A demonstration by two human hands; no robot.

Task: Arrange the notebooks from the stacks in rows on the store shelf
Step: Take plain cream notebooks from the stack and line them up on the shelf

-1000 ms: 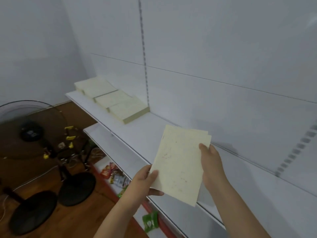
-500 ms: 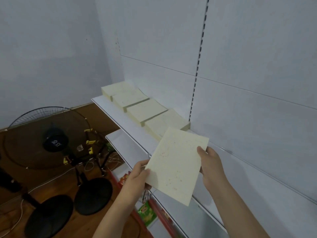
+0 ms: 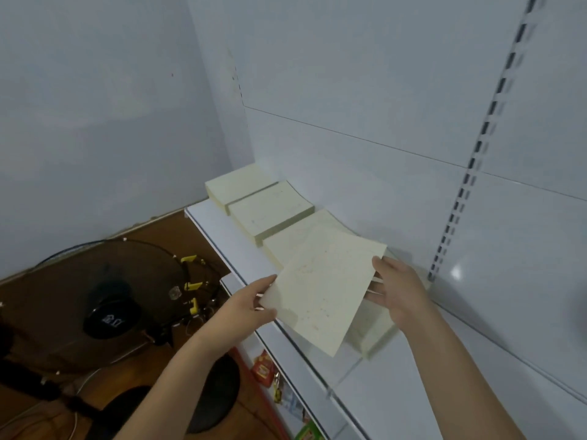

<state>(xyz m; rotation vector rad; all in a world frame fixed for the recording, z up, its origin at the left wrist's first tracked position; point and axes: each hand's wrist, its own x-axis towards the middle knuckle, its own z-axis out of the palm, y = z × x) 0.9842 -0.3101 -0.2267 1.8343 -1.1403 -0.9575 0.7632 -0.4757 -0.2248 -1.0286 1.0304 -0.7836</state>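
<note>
Nearest the camera, both forearms reach fwd over the shelf edge [image 3: 305, 354]. Left hand [image 3: 244, 308] pinches the near-left corner of a pale yellow notebook [image 3: 324, 290], thumb on top, fingers curled under. Right hand [image 3: 398, 292] holds the notebook's right edge, thumb on the cover, fingers underneath; both grips closed on the same notebook. It's tilted, near corner pointing down, held just above the shelf w/ faint reddish specks on the cover.

Under it, partly hidden, sits a stack [image 3: 371, 331] of same-colour notebooks on the white shelf, only its right end and near edge showing. Just beyond, a second stack [image 3: 295, 239] peeks out past the held notebook's far edge. Then a third stack [image 3: 270, 211], and a fourth [image 3: 235, 185] at the far left end by the wall; these lie in a row along the back panel, edges touching or nearly so.

Below left, on the wooden floor [image 3: 158, 236]: a black standing fan [image 3: 108, 309] w/ yellow clips, round black bases [image 3: 209, 395]. Colourful packets [image 3: 263, 371] on a lower shelf.
</note>
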